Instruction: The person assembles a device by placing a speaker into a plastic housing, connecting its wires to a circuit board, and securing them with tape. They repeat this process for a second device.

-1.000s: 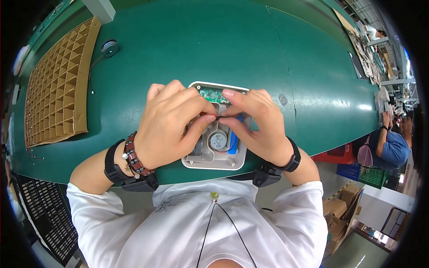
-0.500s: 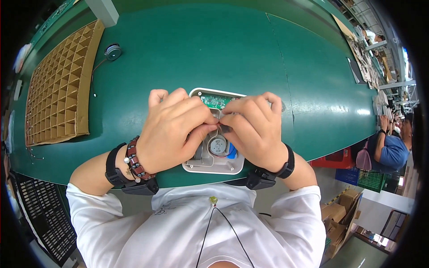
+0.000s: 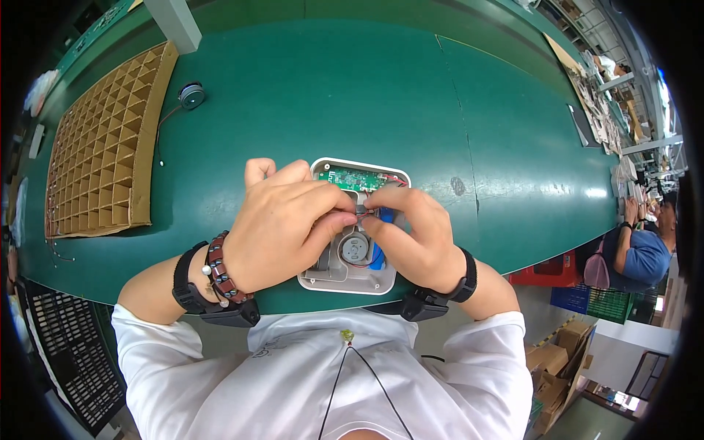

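A light-grey plastic housing (image 3: pixel 345 287) lies open on the green table, close to its near edge. Inside it are a green circuit board (image 3: pixel 353 179) at the far end, a round metal motor (image 3: pixel 356 249) nearer to me, and a blue block (image 3: pixel 378 258) to the motor's right. My left hand (image 3: pixel 287 220) and my right hand (image 3: pixel 416 235) meet over the middle of the housing. Their thumbs and forefingers pinch thin wires (image 3: pixel 364 214) between the motor and the board. Fingertips partly hide the wire ends. Red wires run along the board's right end.
A cardboard tray with dividers (image 3: pixel 106 139) stands on the left of the table. Beside it lies a loose round motor (image 3: pixel 191 95) with its cable. At the far right a person in a blue shirt (image 3: pixel 639 260) sits near a red crate (image 3: pixel 546 270) and cardboard boxes (image 3: pixel 557 352).
My right hand has shifted slightly down and left, its fingers more folded. More of the board and its red wires shows. The view has shifted slightly.
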`<state>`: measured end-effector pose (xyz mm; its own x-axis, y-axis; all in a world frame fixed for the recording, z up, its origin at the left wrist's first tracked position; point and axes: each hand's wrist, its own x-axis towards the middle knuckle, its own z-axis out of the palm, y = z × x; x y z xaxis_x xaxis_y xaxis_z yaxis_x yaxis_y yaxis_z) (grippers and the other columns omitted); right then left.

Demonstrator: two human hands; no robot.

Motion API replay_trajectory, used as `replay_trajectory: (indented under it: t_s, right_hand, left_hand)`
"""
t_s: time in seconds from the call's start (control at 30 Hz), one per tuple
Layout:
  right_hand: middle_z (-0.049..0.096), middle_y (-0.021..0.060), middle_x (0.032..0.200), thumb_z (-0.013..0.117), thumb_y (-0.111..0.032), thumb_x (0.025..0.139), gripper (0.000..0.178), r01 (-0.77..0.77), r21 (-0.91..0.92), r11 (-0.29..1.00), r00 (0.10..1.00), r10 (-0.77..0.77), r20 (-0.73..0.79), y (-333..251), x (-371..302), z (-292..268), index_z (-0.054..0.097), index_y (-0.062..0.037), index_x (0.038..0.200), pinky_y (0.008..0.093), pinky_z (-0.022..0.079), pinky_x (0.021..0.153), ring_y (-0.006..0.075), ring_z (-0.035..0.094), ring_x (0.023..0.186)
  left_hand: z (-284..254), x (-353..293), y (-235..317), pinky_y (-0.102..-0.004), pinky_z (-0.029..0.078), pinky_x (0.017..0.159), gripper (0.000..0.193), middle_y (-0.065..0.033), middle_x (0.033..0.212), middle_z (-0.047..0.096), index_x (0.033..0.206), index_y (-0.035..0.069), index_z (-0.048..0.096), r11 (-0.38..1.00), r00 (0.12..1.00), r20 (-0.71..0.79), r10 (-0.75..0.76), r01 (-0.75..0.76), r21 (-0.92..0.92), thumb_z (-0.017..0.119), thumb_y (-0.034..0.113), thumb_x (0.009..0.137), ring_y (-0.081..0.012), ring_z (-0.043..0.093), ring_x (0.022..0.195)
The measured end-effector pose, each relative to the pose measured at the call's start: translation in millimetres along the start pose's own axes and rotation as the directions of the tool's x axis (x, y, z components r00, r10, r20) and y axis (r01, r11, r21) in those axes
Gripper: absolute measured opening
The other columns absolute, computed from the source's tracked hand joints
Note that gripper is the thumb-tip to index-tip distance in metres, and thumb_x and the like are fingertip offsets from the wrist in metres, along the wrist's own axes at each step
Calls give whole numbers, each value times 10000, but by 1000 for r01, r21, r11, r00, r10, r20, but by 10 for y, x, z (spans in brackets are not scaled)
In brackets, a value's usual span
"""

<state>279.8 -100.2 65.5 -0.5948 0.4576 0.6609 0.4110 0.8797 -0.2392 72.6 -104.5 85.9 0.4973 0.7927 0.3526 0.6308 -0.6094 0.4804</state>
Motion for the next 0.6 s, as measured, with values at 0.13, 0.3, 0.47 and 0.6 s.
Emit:
replay_trajectory:
  t_s: [0.13, 0.3, 0.47, 0.6]
  right_hand:
    - [582, 97, 879, 724, 25, 590, 214, 49, 68, 997, 999, -48, -8, 34, -16, 6, 612, -20, 766, 315, 512, 599, 240, 621, 750]
    - [570, 92, 877, 732, 39, 614, 209, 47, 68, 997, 999, -46, -21, 52, -30, 35, 620, -20, 780, 296, 517, 583, 222, 626, 716]
    - [572, 104, 913, 741, 49, 655, 200, -67, 130, 989, 995, 76, -62, 48, -18, 73, 620, -17, 800, 277, 516, 572, 199, 629, 704]
    - [577, 108, 926, 741, 55, 674, 206, -103, 155, 983, 990, 117, -84, 44, -19, 96, 619, -15, 824, 277, 515, 567, 194, 630, 699]
  left_hand:
    - [-32, 12, 8, -361, 252, 723, 55, 58, 672, 634, 811, 153, 647, 998, 998, 41, -44, 46, -47, 693, 170, 785, -144, 496, 694]
    - [-7, 24, -4, -353, 249, 727, 43, 69, 673, 645, 812, 152, 651, 982, 994, 30, -102, 105, -157, 685, 156, 785, -129, 500, 693]
    - [11, 30, -24, -348, 245, 728, 36, 83, 683, 653, 799, 163, 647, 976, 995, 26, -101, 104, -194, 671, 142, 781, -122, 487, 689]
    - [30, 20, -35, -351, 239, 725, 46, 87, 668, 627, 791, 173, 643, 980, 997, 9, -76, 76, -185, 678, 149, 773, -129, 472, 684]
